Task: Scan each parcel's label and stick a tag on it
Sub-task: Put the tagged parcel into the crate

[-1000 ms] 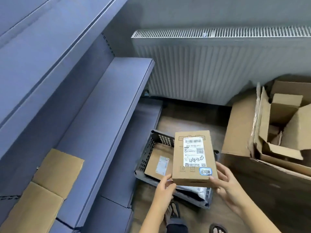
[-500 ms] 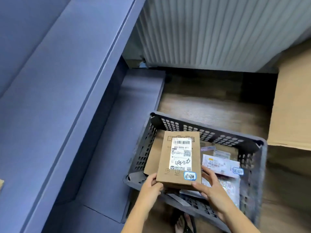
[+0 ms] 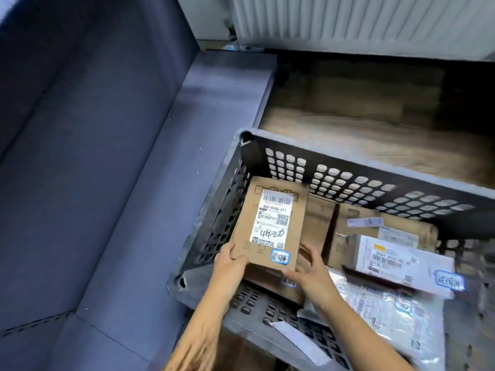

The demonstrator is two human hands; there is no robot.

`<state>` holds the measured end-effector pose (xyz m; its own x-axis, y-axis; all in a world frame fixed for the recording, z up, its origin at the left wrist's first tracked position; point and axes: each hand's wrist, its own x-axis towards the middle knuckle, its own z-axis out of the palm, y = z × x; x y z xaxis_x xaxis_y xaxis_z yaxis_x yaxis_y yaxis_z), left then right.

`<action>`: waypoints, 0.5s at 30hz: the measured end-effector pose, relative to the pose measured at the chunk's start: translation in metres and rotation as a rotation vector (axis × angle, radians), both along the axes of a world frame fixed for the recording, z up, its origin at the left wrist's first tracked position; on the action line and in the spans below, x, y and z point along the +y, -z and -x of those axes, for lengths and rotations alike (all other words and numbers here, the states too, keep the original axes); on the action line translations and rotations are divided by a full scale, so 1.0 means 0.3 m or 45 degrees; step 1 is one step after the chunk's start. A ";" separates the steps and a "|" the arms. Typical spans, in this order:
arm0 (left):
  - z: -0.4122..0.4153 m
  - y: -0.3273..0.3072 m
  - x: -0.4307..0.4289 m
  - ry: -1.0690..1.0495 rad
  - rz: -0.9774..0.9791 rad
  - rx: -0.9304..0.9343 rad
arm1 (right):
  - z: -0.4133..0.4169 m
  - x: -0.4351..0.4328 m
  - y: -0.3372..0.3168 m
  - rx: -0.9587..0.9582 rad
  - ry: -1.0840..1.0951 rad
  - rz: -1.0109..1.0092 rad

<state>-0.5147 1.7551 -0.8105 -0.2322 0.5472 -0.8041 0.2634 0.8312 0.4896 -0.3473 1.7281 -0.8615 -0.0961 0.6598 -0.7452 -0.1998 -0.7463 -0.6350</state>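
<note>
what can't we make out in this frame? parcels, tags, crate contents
- Head view, cardboard parcel: label print too small and soft to read; left hand and right hand cover its near corners.
- Box beneath it: mostly hidden, label not visible.
- White parcel and its blue tag: motion blur.
- Crate: right side cut off by the frame edge.

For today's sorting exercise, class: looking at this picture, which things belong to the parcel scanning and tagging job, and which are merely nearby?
Part of the job:
- brown parcel, held by left hand and right hand
- its blue tag
- white parcel
- silver mailer
- black crate with the parcels in it

Merely nearby:
- blue shelf
- white radiator
- wooden floor
</note>
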 end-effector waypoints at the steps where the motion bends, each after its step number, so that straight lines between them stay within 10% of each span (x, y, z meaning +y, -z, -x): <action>1: -0.001 0.013 0.004 -0.019 -0.001 0.000 | 0.008 -0.001 0.022 0.013 -0.010 0.018; 15: -0.064 -0.217 -0.039 0.119 -0.061 0.047 | -0.048 0.004 -0.221 -0.208 -0.279 0.156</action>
<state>-0.4956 1.7435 -0.7454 -0.2077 0.6055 -0.7683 0.3571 0.7781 0.5167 -0.3328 1.7293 -0.7952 -0.0985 0.5407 -0.8354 0.0718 -0.8334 -0.5479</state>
